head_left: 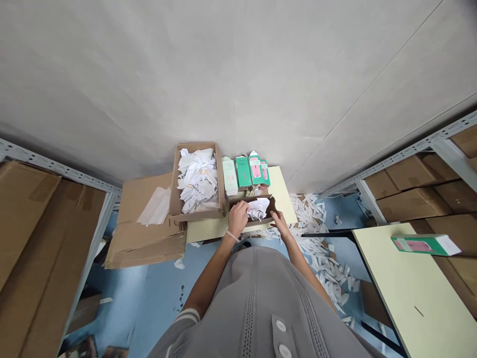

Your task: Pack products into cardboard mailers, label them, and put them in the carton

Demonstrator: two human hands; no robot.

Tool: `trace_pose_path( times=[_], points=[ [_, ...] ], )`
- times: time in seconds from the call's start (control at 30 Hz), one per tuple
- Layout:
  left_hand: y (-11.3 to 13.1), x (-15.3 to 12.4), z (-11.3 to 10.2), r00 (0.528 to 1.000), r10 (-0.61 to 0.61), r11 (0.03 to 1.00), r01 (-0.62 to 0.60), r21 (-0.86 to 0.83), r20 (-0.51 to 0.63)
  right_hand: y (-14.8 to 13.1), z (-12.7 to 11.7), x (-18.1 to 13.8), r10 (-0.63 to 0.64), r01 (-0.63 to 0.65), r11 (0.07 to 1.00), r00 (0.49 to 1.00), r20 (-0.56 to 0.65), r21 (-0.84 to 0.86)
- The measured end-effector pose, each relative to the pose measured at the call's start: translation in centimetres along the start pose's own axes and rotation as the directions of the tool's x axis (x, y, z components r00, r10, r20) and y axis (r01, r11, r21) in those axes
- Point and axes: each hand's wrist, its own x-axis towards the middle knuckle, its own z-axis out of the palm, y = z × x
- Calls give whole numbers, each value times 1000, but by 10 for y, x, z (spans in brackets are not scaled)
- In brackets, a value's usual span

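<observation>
A small brown cardboard box point(244, 223) lies lengthwise in front of me, with crumpled white paper point(259, 209) inside it. My left hand point(238, 218) is over the box's left part, its fingers closed on the edge of that paper. At the right end, my right hand point(280, 223) grips the box by its end wall, the thumb near the open flap. Just behind stand green-and-pink cartons point(255, 168) and a pale green bottle point(230, 176). Left of them, a larger open carton point(197, 217) is heaped with crumpled white paper point(199, 174).
Flattened cardboard point(145, 243) and a white sheet point(154, 206) lie at left. The pale yellow table point(278, 186) meets a grey wall. Paper scraps point(320, 248) cover the floor at right, near another table point(395, 288) holding a green carton point(425, 244). Shelves with brown boxes flank both sides.
</observation>
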Motion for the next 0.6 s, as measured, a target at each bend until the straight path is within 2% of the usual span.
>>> trace_pose_path(
  times=[0.37, 0.6],
  points=[
    [-2, 7, 2, 987, -163, 986, 163, -42, 1, -1, -1, 0, -2, 2, 1000, 1000, 11, 4],
    [-4, 6, 4, 995, -95, 995, 94, 24, 33, -2, -2, 0, 1, 0, 1000, 1000, 22, -17]
  ],
)
